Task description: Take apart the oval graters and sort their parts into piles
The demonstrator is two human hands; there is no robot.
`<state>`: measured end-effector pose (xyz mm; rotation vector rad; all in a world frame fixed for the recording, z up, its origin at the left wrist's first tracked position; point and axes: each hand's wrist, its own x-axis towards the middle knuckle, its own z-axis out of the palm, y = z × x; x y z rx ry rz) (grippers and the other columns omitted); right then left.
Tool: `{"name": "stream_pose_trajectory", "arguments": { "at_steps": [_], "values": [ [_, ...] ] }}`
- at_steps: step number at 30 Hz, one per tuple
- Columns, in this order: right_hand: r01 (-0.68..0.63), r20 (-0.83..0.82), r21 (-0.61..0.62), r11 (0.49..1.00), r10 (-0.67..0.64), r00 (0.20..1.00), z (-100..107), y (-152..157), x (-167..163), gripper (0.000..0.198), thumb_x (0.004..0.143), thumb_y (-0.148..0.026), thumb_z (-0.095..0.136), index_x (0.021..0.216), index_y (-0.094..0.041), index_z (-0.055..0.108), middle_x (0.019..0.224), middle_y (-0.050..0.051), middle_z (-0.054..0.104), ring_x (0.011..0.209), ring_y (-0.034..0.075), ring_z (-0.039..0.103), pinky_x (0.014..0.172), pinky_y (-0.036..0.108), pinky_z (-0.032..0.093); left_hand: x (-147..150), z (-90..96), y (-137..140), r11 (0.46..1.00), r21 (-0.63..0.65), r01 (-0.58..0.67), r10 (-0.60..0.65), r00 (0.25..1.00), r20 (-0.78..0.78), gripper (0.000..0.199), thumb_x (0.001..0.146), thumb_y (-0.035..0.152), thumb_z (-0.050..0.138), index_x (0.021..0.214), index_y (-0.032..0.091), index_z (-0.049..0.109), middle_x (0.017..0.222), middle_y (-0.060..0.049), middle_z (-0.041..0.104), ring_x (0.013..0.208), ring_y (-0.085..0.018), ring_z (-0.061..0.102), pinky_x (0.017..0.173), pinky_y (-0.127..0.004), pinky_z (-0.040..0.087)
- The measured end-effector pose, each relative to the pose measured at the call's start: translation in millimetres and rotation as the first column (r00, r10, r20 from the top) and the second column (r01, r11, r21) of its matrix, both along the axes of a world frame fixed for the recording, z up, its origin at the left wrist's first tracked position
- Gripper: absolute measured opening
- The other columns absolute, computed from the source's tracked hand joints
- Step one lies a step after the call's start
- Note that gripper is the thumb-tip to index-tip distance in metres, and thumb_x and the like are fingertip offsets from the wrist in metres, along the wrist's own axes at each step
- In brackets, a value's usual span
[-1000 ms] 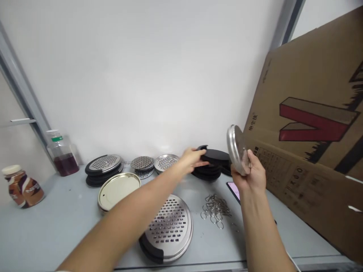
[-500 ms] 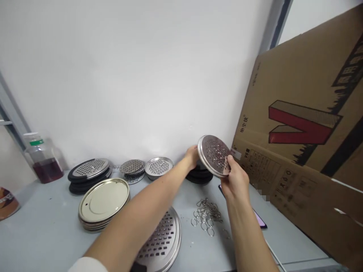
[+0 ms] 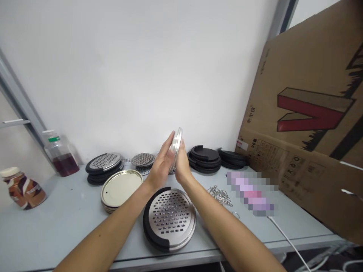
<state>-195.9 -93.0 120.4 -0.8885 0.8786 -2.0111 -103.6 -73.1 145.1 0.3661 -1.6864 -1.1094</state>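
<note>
Head view — forward, downward (one camera), table [image 3: 70, 221] near, wall [image 3: 159, 75] beyond

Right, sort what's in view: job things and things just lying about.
Likely the job's:
held metal disc
holed disc with black edging
stacked pale lids
black holders
metal rings

Apparently just lying about:
brown bottle
clear bottle
cardboard box
white cable

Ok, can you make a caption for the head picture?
Left hand and right hand hold a shiny metal disc between them.
</note>
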Motion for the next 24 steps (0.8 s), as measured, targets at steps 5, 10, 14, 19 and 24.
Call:
{"name": "stream_pose_trajectory", "arguments": {
  "at_steps": [5, 10, 14, 19, 24],
  "values": [
    [-0.51, 0.233, -0.001, 0.86, 0.497, 0.836, 5.5, 28.4, -3.1, 0.063, 0.078, -0.077, 0.046, 0.108, -0.025, 0.067, 0.103, 0.006, 0.072, 0.106, 0.027, 0.062, 0.085, 0.039, 0.052, 19.0, -22.8, -4.7, 0.92, -0.383, -0.088, 0.193, 0.95, 0.245, 0.059, 0.093, 0.053, 0.048, 0.147, 0.033, 0.038, 0.161, -0.001, 0.02, 0.147, -0.03, 0.017, 0.12, -0.046, 0.014],
    [-0.516, 0.269, 0.071, 0.853, 0.482, 0.834, -1.9, 29.6, 1.5, 0.056, 0.077, -0.074, 0.054, 0.098, -0.024, 0.067, 0.086, 0.004, 0.071, 0.087, 0.024, 0.065, 0.071, 0.035, 0.053, 33.3, -44.1, -10.9, 0.934, -0.357, -0.032, 0.149, 0.941, 0.305, 0.072, 0.091, 0.057, 0.049, 0.153, 0.029, 0.025, 0.162, -0.005, 0.015, 0.148, -0.03, 0.012, 0.12, -0.045, 0.012],
    [-0.523, 0.302, 0.059, 0.85, 0.484, 0.821, -5.2, 28.6, 9.8, 0.058, 0.075, -0.077, 0.053, 0.093, -0.024, 0.068, 0.083, 0.005, 0.072, 0.092, 0.026, 0.066, 0.072, 0.035, 0.053, 41.3, -48.3, -11.9, 0.929, -0.366, -0.059, 0.202, 0.908, 0.367, 0.075, 0.09, 0.055, 0.053, 0.153, 0.028, 0.023, 0.163, -0.005, 0.011, 0.149, -0.029, 0.009, 0.121, -0.045, 0.01],
    [-0.612, 0.285, 0.084, 0.786, 0.57, 0.771, 1.4, 37.5, 5.4, 0.057, 0.076, -0.074, 0.054, 0.089, -0.02, 0.067, 0.083, 0.008, 0.072, 0.091, 0.028, 0.067, 0.072, 0.036, 0.053, 47.0, -50.0, -9.2, 0.923, -0.359, -0.139, 0.281, 0.881, 0.381, 0.07, 0.091, 0.051, 0.053, 0.152, 0.026, 0.027, 0.162, -0.007, 0.012, 0.149, -0.029, 0.01, 0.12, -0.047, 0.011],
    [-0.542, 0.284, 0.047, 0.839, 0.509, 0.812, 0.2, 36.3, 5.0, 0.04, 0.074, -0.06, 0.067, 0.088, -0.023, 0.066, 0.08, 0.003, 0.072, 0.086, 0.025, 0.067, 0.073, 0.034, 0.052, 45.1, -52.9, -5.5, 0.929, -0.343, -0.142, 0.266, 0.9, 0.347, 0.075, 0.087, 0.049, 0.06, 0.151, 0.025, 0.03, 0.16, -0.008, 0.022, 0.148, -0.03, 0.015, 0.12, -0.047, 0.014]
  ]
}}
